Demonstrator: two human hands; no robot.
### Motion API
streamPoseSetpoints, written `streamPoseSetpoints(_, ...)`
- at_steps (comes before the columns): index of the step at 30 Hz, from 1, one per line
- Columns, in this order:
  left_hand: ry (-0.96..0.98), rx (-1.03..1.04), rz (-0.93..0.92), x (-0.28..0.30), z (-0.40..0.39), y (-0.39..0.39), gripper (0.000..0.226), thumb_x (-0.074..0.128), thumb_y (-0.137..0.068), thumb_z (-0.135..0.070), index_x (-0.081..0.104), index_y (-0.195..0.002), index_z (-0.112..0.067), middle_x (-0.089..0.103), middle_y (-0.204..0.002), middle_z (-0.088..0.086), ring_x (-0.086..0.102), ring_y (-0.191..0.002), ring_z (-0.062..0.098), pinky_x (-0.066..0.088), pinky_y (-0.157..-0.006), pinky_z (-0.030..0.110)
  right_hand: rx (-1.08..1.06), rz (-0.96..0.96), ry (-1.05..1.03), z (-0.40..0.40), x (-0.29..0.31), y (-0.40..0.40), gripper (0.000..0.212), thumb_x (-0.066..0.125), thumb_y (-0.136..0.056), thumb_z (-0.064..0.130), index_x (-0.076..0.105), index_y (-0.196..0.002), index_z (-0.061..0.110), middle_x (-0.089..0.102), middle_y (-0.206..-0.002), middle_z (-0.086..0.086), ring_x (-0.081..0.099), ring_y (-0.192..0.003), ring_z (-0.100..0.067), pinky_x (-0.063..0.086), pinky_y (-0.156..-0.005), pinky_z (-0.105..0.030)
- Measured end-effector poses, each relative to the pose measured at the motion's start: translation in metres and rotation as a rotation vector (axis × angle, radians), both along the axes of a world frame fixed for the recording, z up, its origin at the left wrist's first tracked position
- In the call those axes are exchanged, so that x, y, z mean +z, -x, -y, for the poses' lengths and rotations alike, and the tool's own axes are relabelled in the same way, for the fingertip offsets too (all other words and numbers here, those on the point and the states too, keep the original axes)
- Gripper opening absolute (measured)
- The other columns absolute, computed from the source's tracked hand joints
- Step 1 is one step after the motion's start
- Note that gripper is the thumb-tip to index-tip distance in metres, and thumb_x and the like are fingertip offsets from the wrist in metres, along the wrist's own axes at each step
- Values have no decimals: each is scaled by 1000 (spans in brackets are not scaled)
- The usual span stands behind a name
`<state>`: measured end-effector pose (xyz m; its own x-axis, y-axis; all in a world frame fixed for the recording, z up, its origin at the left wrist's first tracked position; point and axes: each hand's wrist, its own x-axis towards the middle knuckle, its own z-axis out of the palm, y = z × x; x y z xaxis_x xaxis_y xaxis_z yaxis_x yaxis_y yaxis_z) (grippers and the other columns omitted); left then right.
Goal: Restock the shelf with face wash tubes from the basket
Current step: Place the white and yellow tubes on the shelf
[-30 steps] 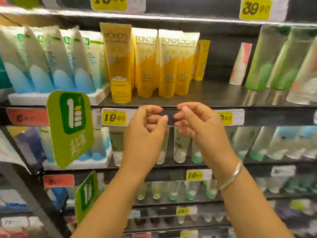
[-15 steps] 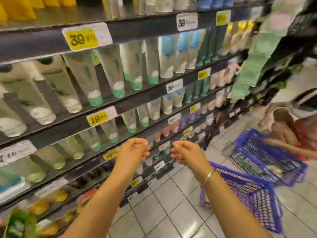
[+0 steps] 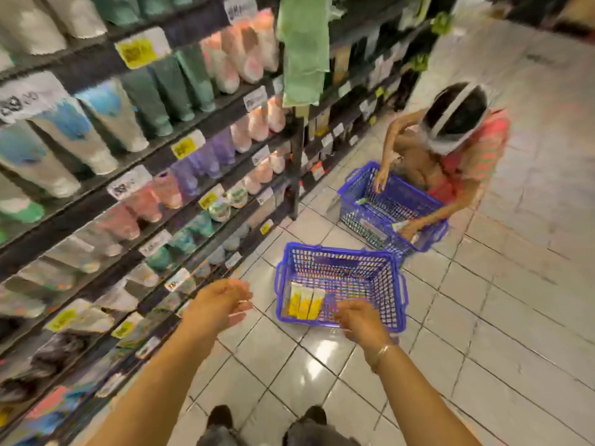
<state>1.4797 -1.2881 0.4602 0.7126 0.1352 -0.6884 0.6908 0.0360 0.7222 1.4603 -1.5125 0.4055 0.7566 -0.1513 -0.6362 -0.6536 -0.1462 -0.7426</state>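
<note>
Face wash tubes, three yellow-and-white ones, lay flat side by side in the near-left corner of the blue basket on the floor, w/ a few faint items beside them too blurred to name.

Taking that basket as the landmark: the right hand hung over its near rim, just right of the tubes, fingers loosely curled and pinching nothing. The left hand hovered left of the basket, between it and the shelf, fingers spread a little, also empty. Beyond the basket a second blue basket sat w/ another person crouched over it.

Risks, as I judged them: tubes lay tight together, so a hurried grab could lift one and drag its neighbour, or snag fingers in the mesh. Reaching so low, an arm could bump the lower shelf rows and topple standing tubes. The two baskets stood near each other, so stock could get mixed up.

Hard to read: motion blur smeared labels & price tags; the yellow tubes' shelf slot wasn't in view; fingertip detail on both hands was soft.
</note>
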Motion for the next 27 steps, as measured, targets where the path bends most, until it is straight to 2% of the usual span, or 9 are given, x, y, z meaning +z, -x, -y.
streamPoseSetpoints(2, -25, -6, -17, -12, 15, -14, 10, 52, -90, -6, 61, -90, -11, 63, -80, 4, 59, -71, 13, 48, -59, 18, -88, -45, 8, 27, -15, -3, 34, 51, -85, -1, 50, -57, 19, 44, -59, -4, 39, -55, -15, 28, -53, -24)
streamPoseSetpoints(5, -15, -20, -38, -37, 40, -34, 12, 53, -89, -5, 61, -84, -13, 64, -82, 5, 61, -75, 16, 48, -68, 23, -203, -116, -36, 54, -37, -16, 24, 52, -87, 5, 52, -67, 16, 49, -66, -4, 44, -60, -15, 34, -56, -24)
streamPoseSetpoints(9, -13, -112, -69, -84, 68, -63, 11, 56, -89, -10, 63, -82, -15, 67, -83, 2, 63, -82, 17, 49, -72, 28, -190, -85, -25, 67, -72, -39, 28, 49, -89, 3, 49, -63, 16, 47, -70, -7, 39, -63, -15, 30, -58, -24)
streamPoseSetpoints(14, -23, -169, -178, -162, 84, -107, 7, 57, -89, -17, 63, -88, -14, 68, -90, 3, 65, -82, 15, 49, -63, 23, -182, -159, 1, 69, -127, -71, 19, 50, -89, 5, 53, -74, 15, 49, -70, -4, 42, -66, -15, 35, -58, -24)
streamPoseSetpoints(16, -24, -160, -213, -197, 86, -124, 9, 55, -90, -17, 62, -84, -16, 69, -86, 2, 65, -78, 14, 48, -60, 21, -196, -183, 20, 69, -154, -84, 23, 51, -88, 5, 52, -68, 17, 50, -70, -4, 44, -68, -17, 36, -61, -26)
streamPoseSetpoints(20, -75, -133, -268, -266, 87, -153, 13, 55, -88, -12, 60, -77, -15, 68, -76, 3, 64, -67, 14, 48, -57, 22, -49, -222, 112, 68, -217, -121, 29, 53, -88, 4, 52, -63, 18, 50, -66, -6, 45, -69, -20, 36, -69, -30)
streamPoseSetpoints(24, -113, -149, -311, -338, 91, -166, 23, 53, -87, -6, 59, -67, -16, 63, -74, 9, 57, -70, 23, 46, -70, 32, 56, -244, 177, 62, -295, -151, 26, 51, -89, 2, 55, -64, -2, 45, -65, -12, 39, -66, -19, 31, -61, -31)
streamPoseSetpoints(25, -111, -152, -320, -358, 93, -168, 25, 52, -88, -5, 58, -65, -15, 62, -71, 9, 55, -68, 23, 45, -68, 31, 57, -265, 187, 59, -317, -157, 23, 50, -89, 0, 58, -70, -10, 49, -67, -16, 44, -66, -21, 35, -62, -32)
streamPoseSetpoints(27, -128, -149, -339, -399, 99, -172, 28, 50, -88, -3, 58, -64, -14, 59, -68, 10, 53, -64, 22, 43, -61, 26, 75, -281, 219, 56, -361, -168, 22, 50, -87, -2, 62, -71, -12, 57, -71, -26, 55, -70, -30, 42, -64, -36)
